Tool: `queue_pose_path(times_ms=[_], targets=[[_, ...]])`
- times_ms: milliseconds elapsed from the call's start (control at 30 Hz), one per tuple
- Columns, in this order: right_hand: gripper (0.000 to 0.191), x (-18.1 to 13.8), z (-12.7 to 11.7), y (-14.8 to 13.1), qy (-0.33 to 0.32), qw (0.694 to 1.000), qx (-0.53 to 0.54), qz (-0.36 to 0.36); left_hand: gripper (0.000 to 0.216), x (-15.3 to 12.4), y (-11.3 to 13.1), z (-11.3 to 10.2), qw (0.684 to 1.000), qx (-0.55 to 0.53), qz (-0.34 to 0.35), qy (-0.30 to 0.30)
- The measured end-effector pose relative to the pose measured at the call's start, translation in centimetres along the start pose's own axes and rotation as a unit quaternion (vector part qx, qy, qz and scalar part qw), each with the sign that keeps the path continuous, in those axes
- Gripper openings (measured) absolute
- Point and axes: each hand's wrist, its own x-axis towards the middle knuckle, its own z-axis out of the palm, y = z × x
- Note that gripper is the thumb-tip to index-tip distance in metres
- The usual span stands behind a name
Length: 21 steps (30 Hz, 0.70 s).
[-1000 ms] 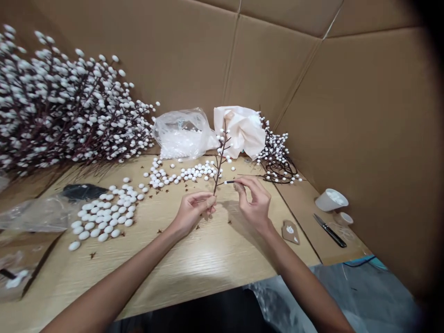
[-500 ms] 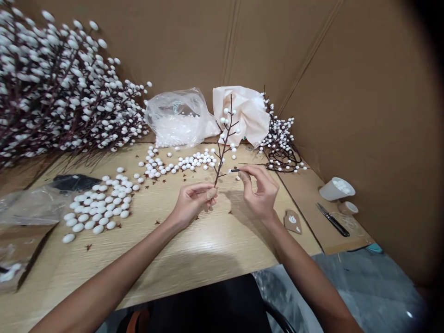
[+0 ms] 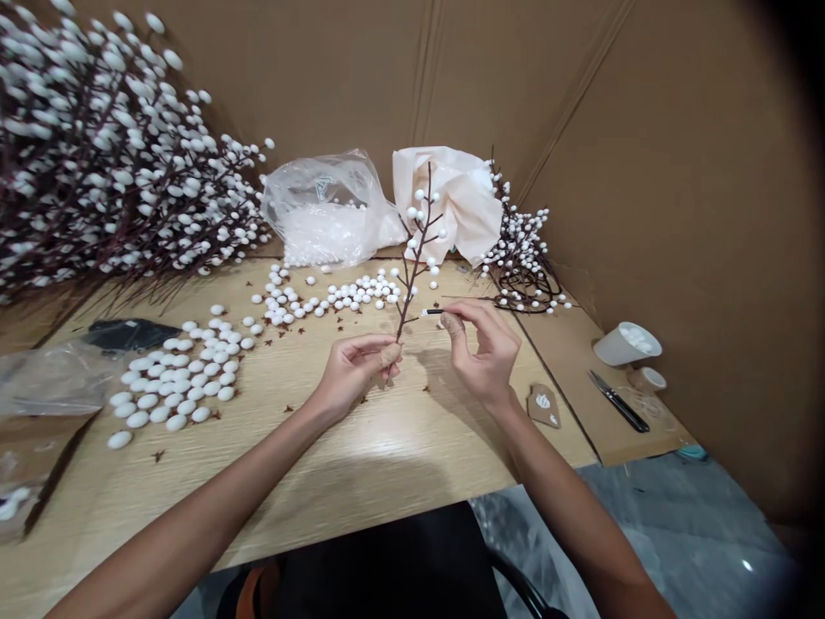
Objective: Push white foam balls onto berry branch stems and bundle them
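My left hand (image 3: 357,365) pinches the lower end of a thin dark twig (image 3: 416,258) and holds it upright over the wooden table (image 3: 361,456). Several small white beads sit on its upper side shoots. My right hand (image 3: 485,348) is closed on a thin dark stick with a white tip (image 3: 431,312), and that tip touches a lower shoot of the twig. Loose oval white beads (image 3: 174,387) lie in a patch to the left, and smaller round ones (image 3: 335,297) are scattered behind the hands.
A big heap of finished beaded branches (image 3: 109,163) fills the back left. A clear bag of beads (image 3: 328,215), a white cloth bag (image 3: 451,202) and a coil of beaded twigs (image 3: 522,266) stand at the back. A white cup (image 3: 626,344) and a knife (image 3: 619,401) lie right. Cardboard walls surround the table.
The camera has tipped, so everything sits slightly higher in the picture. Both hands keep their grips, and the white tip stays at the twig's lower shoot.
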Motion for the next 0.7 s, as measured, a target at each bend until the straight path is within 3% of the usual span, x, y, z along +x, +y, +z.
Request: queue_pose_path(times_ms=[700], targets=[[0.016,-0.01,-0.20,-0.09,-0.017,1.000,0.009,-0.009,0.028,-0.05,-0.20,0.16,1.000,-0.018,-0.008,0.013]])
